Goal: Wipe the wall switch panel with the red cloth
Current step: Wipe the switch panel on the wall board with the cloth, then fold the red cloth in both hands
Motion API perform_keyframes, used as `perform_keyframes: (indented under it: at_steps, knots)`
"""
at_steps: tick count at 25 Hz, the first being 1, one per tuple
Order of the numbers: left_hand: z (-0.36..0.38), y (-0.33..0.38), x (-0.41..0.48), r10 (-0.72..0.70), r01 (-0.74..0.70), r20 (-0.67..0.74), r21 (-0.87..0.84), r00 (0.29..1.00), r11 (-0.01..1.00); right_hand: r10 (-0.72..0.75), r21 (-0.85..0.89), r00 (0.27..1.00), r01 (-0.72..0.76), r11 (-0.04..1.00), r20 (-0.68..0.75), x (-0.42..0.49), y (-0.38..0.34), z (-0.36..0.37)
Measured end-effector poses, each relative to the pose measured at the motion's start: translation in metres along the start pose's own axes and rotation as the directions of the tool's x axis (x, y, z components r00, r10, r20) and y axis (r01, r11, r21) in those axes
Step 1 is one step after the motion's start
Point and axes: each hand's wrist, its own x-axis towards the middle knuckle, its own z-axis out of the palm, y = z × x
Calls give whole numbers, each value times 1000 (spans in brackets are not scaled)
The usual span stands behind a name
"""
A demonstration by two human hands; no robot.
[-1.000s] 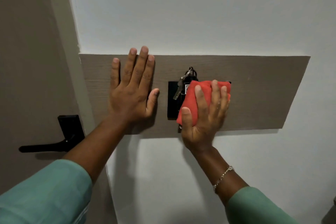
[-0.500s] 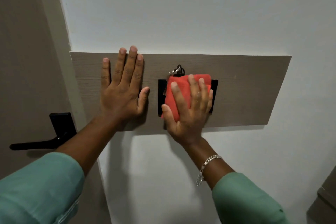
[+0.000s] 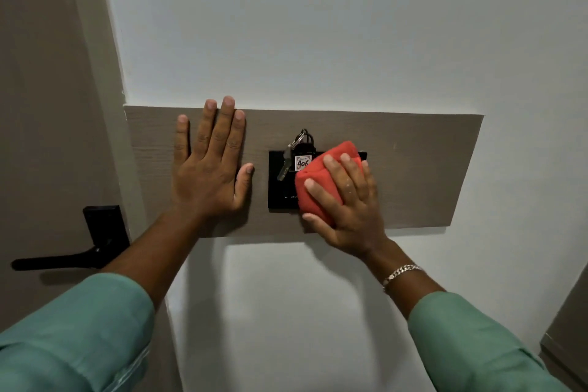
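Note:
A black switch panel (image 3: pixel 281 191) is mounted on a grey-brown wooden board (image 3: pixel 413 175) on the white wall. My right hand (image 3: pixel 346 207) presses a folded red cloth (image 3: pixel 318 188) flat against the panel's right and lower part, hiding that half. A key with a white tag marked 406 (image 3: pixel 300 162) hangs from the panel's top, uncovered. My left hand (image 3: pixel 211 169) lies flat on the board to the left of the panel, fingers spread, holding nothing.
A door (image 3: pixel 47 137) with a black lever handle (image 3: pixel 70 259) stands at the left, close to my left forearm. A dark piece of furniture (image 3: pixel 569 337) shows at the lower right edge. White wall surrounds the board.
My right hand has slid the cloth to the right and down across the panel, uncovering the key tag and the panel's left half. My left hand stays flat on the board.

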Motion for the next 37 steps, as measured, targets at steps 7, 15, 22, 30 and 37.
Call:
perform_keyframes:
  at_steps: [7,15,22,30,37]
  knots:
    - [-50,33,11,-15,13,-4,-276,1000,961,275,96,951,-290,952,139,-4,-5,-17]
    - [-70,128,27,-68,106,158,-249,985,963,290,447,893,-428,786,344,4,11,-48]
    - [-84,216,34,-130,149,91,-812,987,564,631,703,554,-711,19,543,-33,59,-115]
    - [-58,438,17,-258,643,610,-763,749,64,781,405,-56,-831,-381,622,-164,144,-192]
    - [-34,664,-60,215,982,971,-63,100,-176,884,-202,-193,-973,-116,425,-380,237,-266]
